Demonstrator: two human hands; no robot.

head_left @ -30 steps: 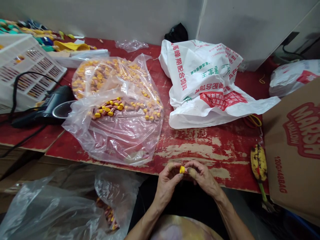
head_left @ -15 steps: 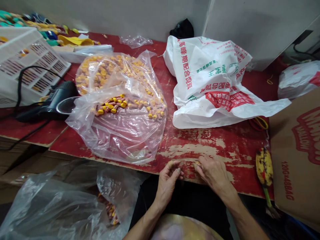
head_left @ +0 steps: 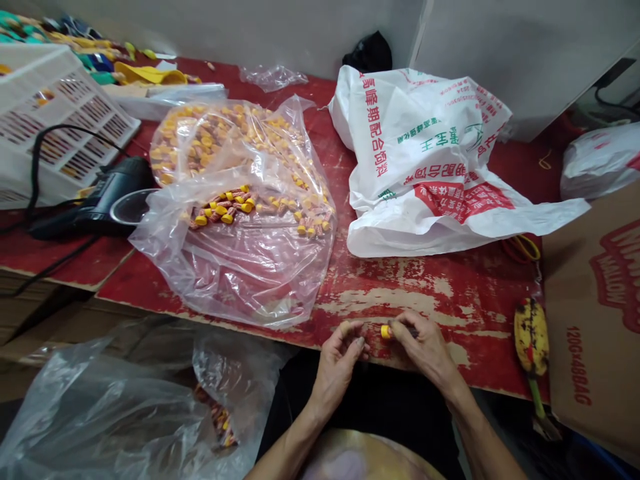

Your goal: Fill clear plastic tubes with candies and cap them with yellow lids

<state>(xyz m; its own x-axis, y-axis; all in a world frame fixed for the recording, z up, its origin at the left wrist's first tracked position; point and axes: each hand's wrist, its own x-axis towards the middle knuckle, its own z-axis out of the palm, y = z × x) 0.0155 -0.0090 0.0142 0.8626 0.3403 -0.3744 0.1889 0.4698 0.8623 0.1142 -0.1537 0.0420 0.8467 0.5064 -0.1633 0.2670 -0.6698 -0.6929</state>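
Between the thumb and fingers of my right hand [head_left: 417, 341] is a small piece with a yellow cap [head_left: 385, 331]; its other end is hidden by the fingers. Across a narrow gap, my left hand [head_left: 343, 350] is loosely curled at the table's front edge, thumb and forefinger apart, with nothing visible between them. Ahead and to the left lies a clear plastic bag [head_left: 245, 267] full of similar yellow-capped pieces, with reddish-brown bodies. Some of these pieces [head_left: 227, 205] sit near the bag's mouth.
A white printed sack [head_left: 425, 153] lies on the worn red table [head_left: 400, 280]. At left are a black heat-gun-like tool [head_left: 107, 197] with a cord and a white basket [head_left: 65, 127]. A spotted banana [head_left: 531, 337] and a carton [head_left: 590, 320] are at right. Another clear bag [head_left: 115, 407] hangs below.
My right hand has turned and its fingers have shifted, so the yellow cap now shows plainly between the hands. My left hand has hardly moved. The view has shifted slightly.
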